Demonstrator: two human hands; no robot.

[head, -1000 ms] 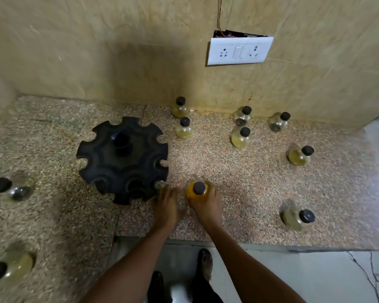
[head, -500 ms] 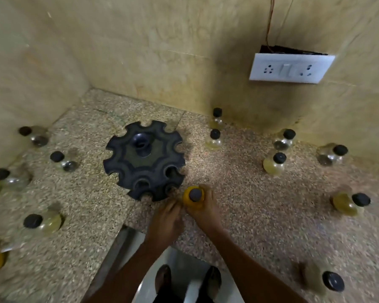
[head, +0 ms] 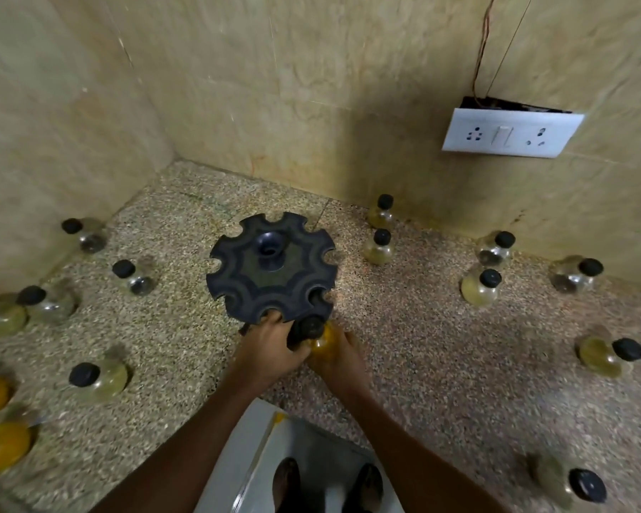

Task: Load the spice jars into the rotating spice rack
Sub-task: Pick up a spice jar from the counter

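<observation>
A black rotating spice rack (head: 271,270) with notched slots around its rim stands on the speckled granite counter (head: 422,346). At its near edge, my right hand (head: 339,359) grips a jar of yellow spice with a black cap (head: 321,336), tilted toward a slot. My left hand (head: 271,346) holds the rack's near rim, fingers also against the jar's cap. Several other black-capped jars stand around: two behind the rack (head: 378,248), some at right (head: 481,288), several at left (head: 134,277).
Tiled walls close the corner behind and to the left. A white switch plate (head: 511,132) hangs loose on the back wall with wires above it. The counter's front edge runs just below my hands; my feet show on the floor beneath.
The view has swung left and closer. My right hand has carried the yellow jar up to the rack's near edge, and my left hand has closed on the rack's rim.
</observation>
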